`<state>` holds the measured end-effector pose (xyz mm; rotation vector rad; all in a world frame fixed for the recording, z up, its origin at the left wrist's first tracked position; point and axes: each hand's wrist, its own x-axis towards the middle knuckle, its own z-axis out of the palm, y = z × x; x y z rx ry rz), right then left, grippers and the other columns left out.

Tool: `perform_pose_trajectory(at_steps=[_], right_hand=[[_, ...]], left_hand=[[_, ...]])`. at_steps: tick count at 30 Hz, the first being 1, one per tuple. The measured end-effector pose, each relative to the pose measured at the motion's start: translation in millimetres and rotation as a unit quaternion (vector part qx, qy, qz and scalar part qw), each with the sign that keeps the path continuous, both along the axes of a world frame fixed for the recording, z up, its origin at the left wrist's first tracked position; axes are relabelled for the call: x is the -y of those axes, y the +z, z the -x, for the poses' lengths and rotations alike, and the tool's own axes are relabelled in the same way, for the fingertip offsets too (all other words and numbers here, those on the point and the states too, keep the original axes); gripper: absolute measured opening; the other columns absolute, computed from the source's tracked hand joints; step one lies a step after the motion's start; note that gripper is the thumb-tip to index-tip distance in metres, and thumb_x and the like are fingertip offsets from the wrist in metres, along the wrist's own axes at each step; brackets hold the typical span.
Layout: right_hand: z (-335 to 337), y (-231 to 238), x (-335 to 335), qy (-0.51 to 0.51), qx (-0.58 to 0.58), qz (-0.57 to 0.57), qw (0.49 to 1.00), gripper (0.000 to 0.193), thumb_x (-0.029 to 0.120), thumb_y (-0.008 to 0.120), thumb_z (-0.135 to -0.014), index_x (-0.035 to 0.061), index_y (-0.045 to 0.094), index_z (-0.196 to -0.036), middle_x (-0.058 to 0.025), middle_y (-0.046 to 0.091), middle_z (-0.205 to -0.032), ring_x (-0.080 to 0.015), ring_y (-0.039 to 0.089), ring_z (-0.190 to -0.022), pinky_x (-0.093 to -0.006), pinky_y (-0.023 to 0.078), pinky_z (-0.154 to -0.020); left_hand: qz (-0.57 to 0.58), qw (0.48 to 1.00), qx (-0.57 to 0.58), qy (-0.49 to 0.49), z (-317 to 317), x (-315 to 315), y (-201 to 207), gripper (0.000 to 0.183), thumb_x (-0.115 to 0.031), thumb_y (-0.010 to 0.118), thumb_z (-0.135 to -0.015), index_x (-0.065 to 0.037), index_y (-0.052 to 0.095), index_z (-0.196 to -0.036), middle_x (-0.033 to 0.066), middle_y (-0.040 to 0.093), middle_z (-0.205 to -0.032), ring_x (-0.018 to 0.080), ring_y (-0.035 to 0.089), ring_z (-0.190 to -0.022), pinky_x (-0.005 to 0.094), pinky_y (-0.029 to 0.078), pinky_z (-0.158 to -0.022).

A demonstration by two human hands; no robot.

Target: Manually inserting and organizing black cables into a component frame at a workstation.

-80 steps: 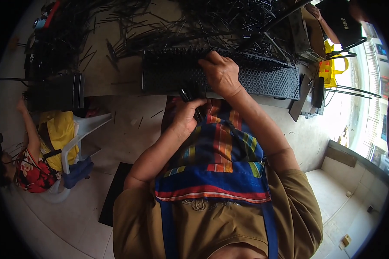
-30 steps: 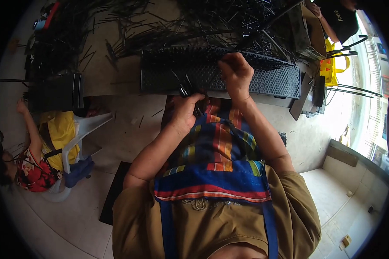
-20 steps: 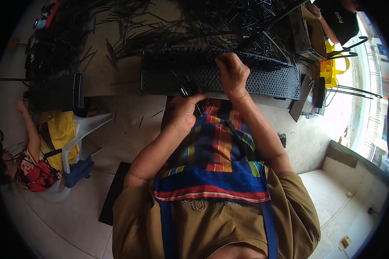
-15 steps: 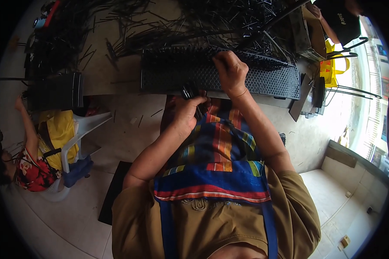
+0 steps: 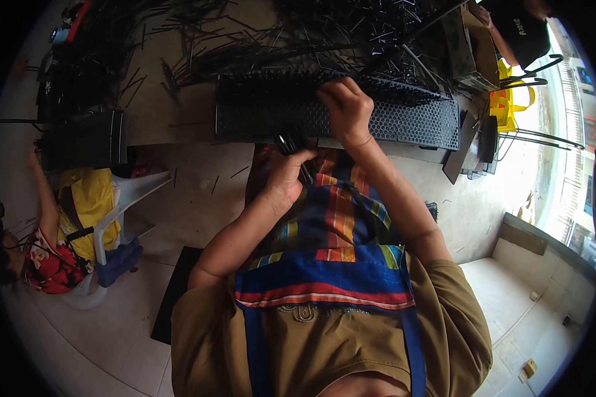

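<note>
From my seat I see, at far left, a co-worker [image 5: 53, 261] in a red flowered top on a white chair [image 5: 136, 188], one arm raised toward a black box [image 5: 79, 142]; what the box holds is too dark for me to make out. Above it, a dark tangle of black sticks lies on the worktop [image 5: 155, 122].

My left hand [image 5: 286, 173] is wrapped around a bundle of thin black sticks [image 5: 290, 143], held up at the near edge of a long black rack [image 5: 410, 122]. I cannot tell whether bundle and rack touch. The rack is punched with small holes. Many dark pieces [image 5: 271, 86] stand close together along its far side, while the nearer holes on the right show bare.

My right hand [image 5: 344, 109] is over the rack, thumb and fingertips drawn narrow near the standing pieces; I cannot tell whether a stick sits between them. Beyond lies a loose heap [image 5: 371, 33] of sticks.

To the right stands an open cardboard box [image 5: 480, 56], its contents hidden from me, then a yellow bag [image 5: 505, 106].
</note>
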<state>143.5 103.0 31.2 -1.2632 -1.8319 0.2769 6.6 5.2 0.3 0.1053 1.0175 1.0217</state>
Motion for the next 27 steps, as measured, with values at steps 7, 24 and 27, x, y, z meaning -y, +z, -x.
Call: perform_pose_trajectory(at_steps=[7,24,27], right_hand=[[-9,24,3,0.049,0.1,-0.031,0.993,0.015,0.007,0.072,-0.076,0.0057,0.07,-0.09,-0.0093,0.063,-0.076,-0.0265,0.063,-0.063,-0.0325,0.05,-0.055],[-20,2,11,-0.083,-0.258,0.126,0.954,0.009,-0.002,0.068,-0.082,0.0024,0.064,-0.088,-0.0029,0.065,-0.073,-0.0059,0.054,-0.053,-0.0222,0.042,-0.046],[-19,-4,4,-0.04,-0.07,0.013,0.997,0.009,0.003,0.07,-0.08,0.0047,0.067,-0.088,-0.0059,0.064,-0.075,-0.0127,0.06,-0.057,-0.0271,0.046,-0.05]], left_hand=[[0.015,0.996,0.086,0.011,-1,-3,-7,0.022,0.008,0.064,-0.079,-0.002,0.064,-0.098,0.0094,0.068,-0.09,0.0209,0.066,-0.083,0.032,0.055,-0.073],[0.025,0.997,-0.073,-0.01,-8,-3,20,0.02,0.006,0.065,-0.078,0.0,0.065,-0.096,0.0101,0.068,-0.084,0.021,0.067,-0.07,0.0333,0.056,-0.067],[-0.031,0.995,-0.086,-0.029,-11,-3,20,0.019,0.007,0.065,-0.077,0.001,0.065,-0.095,0.011,0.069,-0.084,0.0216,0.067,-0.07,0.0323,0.055,-0.067]])
